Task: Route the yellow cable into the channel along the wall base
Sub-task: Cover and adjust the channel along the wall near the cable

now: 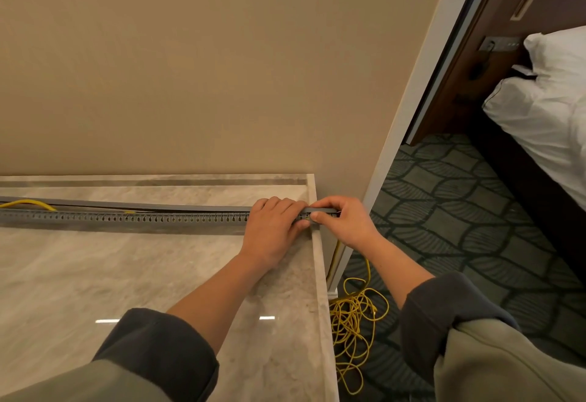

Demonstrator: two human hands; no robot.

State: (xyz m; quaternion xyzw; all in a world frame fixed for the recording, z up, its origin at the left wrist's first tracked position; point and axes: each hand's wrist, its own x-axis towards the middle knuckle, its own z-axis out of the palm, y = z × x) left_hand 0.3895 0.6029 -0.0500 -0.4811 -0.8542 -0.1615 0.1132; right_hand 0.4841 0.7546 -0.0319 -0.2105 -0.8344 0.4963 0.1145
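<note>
A grey slotted channel [126, 217] runs along the base of the beige wall on a marble floor. Its lid strip [177, 207] lies along the top, lifted at the left, where a loop of yellow cable [27, 202] arches out. My left hand [272, 227] lies over the channel near its right end, fingers curled over the top. My right hand [341, 221] pinches the channel's right end between thumb and fingers. A loose tangle of yellow cable [352, 322] lies on the carpet below the right hand.
The marble floor ends in a raised edge [320, 275] by a white door frame [412, 110]. Beyond it lie patterned dark green carpet [459, 198] and a bed with white bedding [548, 107] against a wooden headboard.
</note>
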